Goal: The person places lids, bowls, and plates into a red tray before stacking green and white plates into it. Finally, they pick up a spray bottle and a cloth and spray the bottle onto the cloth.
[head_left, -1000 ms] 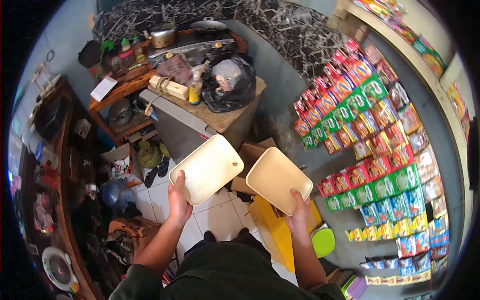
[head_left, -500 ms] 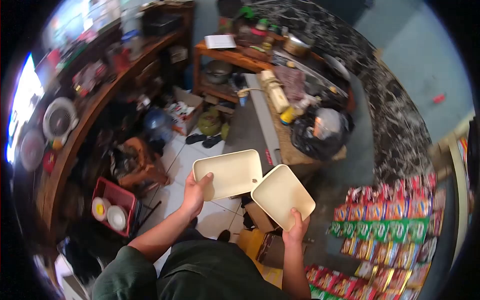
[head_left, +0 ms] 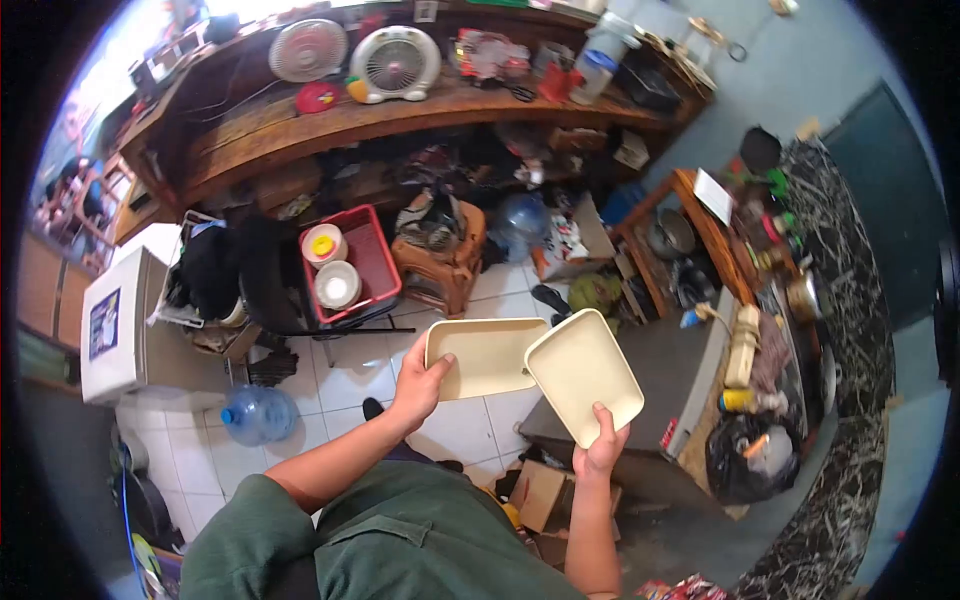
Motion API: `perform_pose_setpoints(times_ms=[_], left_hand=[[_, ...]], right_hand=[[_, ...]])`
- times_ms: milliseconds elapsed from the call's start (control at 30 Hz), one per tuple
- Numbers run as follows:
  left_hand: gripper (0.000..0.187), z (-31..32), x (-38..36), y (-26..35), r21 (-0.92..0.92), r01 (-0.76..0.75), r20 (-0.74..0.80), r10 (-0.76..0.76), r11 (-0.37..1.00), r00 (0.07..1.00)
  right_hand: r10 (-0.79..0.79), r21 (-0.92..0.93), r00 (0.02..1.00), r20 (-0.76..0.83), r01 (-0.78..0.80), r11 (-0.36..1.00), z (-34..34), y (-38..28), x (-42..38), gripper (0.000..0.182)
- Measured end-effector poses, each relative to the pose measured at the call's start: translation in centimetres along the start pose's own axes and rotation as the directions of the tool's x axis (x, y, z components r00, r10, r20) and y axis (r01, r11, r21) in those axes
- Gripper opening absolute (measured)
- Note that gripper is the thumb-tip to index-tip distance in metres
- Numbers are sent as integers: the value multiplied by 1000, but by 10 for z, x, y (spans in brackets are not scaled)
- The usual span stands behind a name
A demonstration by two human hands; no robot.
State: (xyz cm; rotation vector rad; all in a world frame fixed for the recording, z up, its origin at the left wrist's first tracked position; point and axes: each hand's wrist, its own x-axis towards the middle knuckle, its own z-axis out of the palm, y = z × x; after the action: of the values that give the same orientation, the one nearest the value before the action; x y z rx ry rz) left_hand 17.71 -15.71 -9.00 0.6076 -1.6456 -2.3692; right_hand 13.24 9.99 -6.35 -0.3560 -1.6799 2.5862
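My left hand (head_left: 418, 385) is closed on the near left end of a cream rectangular plastic container (head_left: 487, 355), with the thumb over its rim and the fingers hidden beneath. In my right hand (head_left: 600, 448) is a second cream container (head_left: 590, 372), gripped at its lower edge with the thumb on the inside face. Both are held in mid-air above the tiled floor, open sides up. The right container is tilted, and its left corner overlaps the right end of the other.
A red crate (head_left: 372, 255) with round white tubs rests on a black chair to the left. A blue water jug (head_left: 260, 415) lies on the floor. Fans (head_left: 395, 64) stand on a long wooden counter (head_left: 300, 130). A black plastic bag (head_left: 735, 460) sits at the right.
My view has turned left, bringing the counter, chair and white fridge into sight, while the snack packets have mostly left. Both containers stay in my hands.
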Motion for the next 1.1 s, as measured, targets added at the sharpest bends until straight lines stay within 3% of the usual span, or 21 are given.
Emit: perform_pose_setpoints(times_ms=[300,533,667,800,1100], left_hand=[[39,-113,30,43,-64,-153,-173,139,986,975],[37,-191,61,62,-7,-139,-249,132,990,959],[34,-221,75,75,17,-121,-246,121,993,962],[29,-251,94,87,77,-247,-357,258,966,898],[29,-301,134,105,162,-255,-573,302,953,762]], right_hand=[[38,-27,974,221,-33,999,146,46,17,47],[44,-76,953,298,-22,997,222,80,29,46],[62,-95,950,306,-34,995,252,90,31,47],[85,-135,950,299,-46,990,264,95,43,50],[140,-225,947,288,-76,971,297,136,112,49]])
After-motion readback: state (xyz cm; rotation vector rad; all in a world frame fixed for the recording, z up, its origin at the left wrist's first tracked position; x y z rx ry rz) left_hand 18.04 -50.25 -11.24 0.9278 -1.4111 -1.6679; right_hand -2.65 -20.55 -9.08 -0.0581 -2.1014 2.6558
